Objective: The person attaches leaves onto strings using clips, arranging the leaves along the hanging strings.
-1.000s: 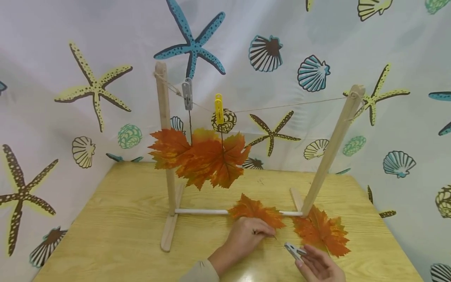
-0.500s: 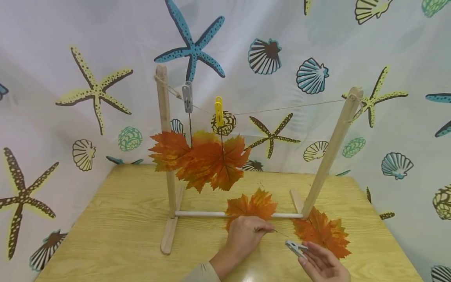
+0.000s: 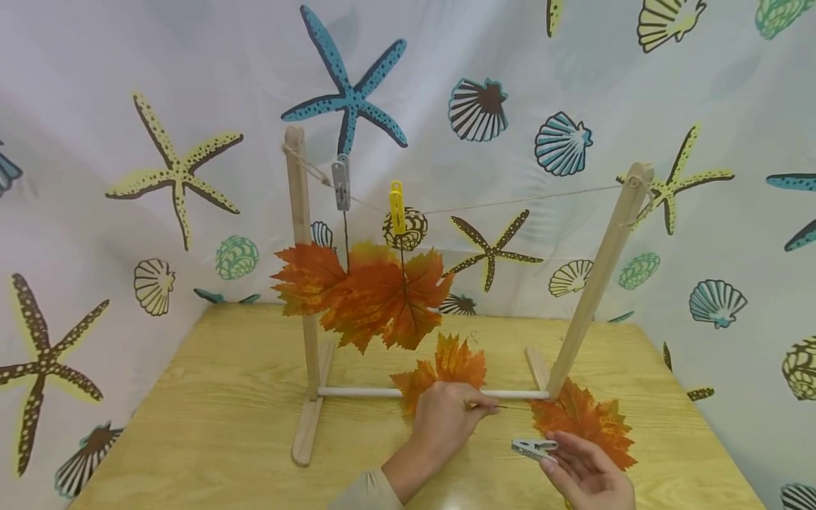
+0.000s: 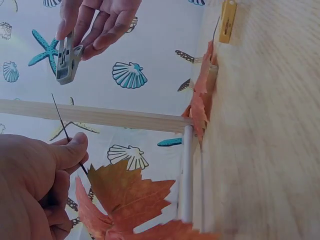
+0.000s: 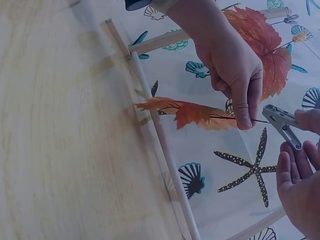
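My left hand (image 3: 443,421) pinches the thin dark stem (image 4: 60,117) of an orange maple leaf (image 3: 460,361) between thumb and fingers. The leaf spreads out behind that hand, overlapping the white rod in the head view, and the stem's free end points right. To the right, my right hand (image 3: 589,471) holds a grey clothespin (image 3: 534,448) by its handle end, the nose pointing toward the stem. A gap separates clothespin and stem tip in the left wrist view. Another maple leaf (image 3: 586,421) lies on the table beside the right hand.
A wooden frame with two posts (image 3: 589,297) and a white rod (image 3: 357,392) stands on the table (image 3: 210,411). From its string (image 3: 529,198) hang two maple leaves (image 3: 411,301), by a grey clothespin (image 3: 341,183) and a yellow one (image 3: 397,207). Another yellow clothespin (image 4: 228,21) lies on the table.
The leaf in my left hand has turned and shifted left, its stem going from slanting down to nearly level. The clothespin in my right hand has tilted from slanting to nearly level.
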The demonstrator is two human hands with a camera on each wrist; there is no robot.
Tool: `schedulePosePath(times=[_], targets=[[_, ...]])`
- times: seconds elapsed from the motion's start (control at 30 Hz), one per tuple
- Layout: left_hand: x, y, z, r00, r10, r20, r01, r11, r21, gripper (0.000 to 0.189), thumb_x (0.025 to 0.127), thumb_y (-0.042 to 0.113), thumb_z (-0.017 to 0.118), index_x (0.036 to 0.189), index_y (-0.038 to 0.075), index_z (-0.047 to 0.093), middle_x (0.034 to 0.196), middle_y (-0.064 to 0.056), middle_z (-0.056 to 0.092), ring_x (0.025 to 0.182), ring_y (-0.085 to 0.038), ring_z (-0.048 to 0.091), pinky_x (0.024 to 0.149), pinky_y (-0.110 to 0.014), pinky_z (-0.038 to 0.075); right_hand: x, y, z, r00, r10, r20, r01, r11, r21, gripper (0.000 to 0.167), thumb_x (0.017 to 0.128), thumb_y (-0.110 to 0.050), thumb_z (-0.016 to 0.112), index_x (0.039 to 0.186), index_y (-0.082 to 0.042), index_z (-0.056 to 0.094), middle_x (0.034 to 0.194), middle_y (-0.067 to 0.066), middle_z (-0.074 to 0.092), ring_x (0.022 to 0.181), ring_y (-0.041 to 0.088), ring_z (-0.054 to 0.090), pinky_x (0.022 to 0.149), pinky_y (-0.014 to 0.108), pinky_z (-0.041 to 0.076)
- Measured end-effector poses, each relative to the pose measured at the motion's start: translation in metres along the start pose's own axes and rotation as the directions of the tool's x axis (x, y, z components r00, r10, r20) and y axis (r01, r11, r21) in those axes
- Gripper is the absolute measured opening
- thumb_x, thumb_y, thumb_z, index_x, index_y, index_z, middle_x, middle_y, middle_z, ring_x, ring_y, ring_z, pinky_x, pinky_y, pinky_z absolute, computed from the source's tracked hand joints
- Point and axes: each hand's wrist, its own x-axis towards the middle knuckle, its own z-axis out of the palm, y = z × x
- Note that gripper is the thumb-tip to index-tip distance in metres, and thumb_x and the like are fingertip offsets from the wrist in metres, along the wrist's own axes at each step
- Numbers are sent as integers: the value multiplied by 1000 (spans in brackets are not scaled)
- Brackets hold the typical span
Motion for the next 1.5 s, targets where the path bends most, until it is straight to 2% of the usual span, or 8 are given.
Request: schedulePosePath(times=[0.13,0.27,0.4,0.53,0.73,0.93,1.1,1.5], targets=[[3,4,-4,1000,-24,21,24,1000,-7,10,78,32,84,86,27,83,83,11,78,60,5,64,49,-6,36,3,-3,0,998,-17,55,18,999,-29,48,80,4,79,124,12,60,104,-6,76,95,11,73,80,26,59],[4,8,-7,996,-67,53,68,997,-30,8,79,30,83,85,26,83,81,9,78,51,11,54,46,-9,36,7,-4,1,994,-44,104,48,998,-28,46,81,2,79,122,12,60,105,-4,76,94,11,74,79,27,60],[6,12,-11,992,-105,75,107,994,-27,7,81,32,82,85,26,83,78,10,77,50,11,54,44,-11,36,11,-6,2,987,-72,146,75,997,-9,45,81,4,78,121,13,60,106,-1,76,94,12,74,79,28,60],[8,17,-15,990,-122,65,122,992,4,8,81,34,81,84,27,83,77,11,77,53,10,55,42,-12,34,17,-11,3,980,-51,195,57,998,-24,48,81,1,79,125,10,59,111,0,75,98,12,73,81,28,60],[14,26,-19,986,-152,67,152,988,10,14,81,39,80,86,27,83,75,11,76,43,9,36,38,-15,27,27,-20,1,964,-4,265,17,999,-49,52,85,-6,78,131,6,59,117,-2,74,105,11,71,84,28,59],[18,30,-23,981,-179,72,184,980,-74,15,81,37,81,85,23,82,77,10,77,54,9,52,46,-13,38,32,-27,0,947,-25,319,36,999,-30,47,87,-7,76,130,6,60,121,1,72,107,12,71,85,28,59],[20,34,-25,972,-213,101,226,965,-136,16,82,38,81,85,22,82,77,9,77,53,9,52,46,-16,39,35,-33,-1,938,-41,343,39,999,13,42,89,-2,73,128,8,59,116,-4,74,104,11,72,82,26,59],[24,40,-34,979,-190,72,194,979,-55,16,80,41,82,79,25,82,72,13,75,57,7,56,48,-15,38,38,-44,-1,941,-48,334,64,997,-36,39,89,-2,73,126,3,63,108,-6,75,99,10,72,77,28,60]])
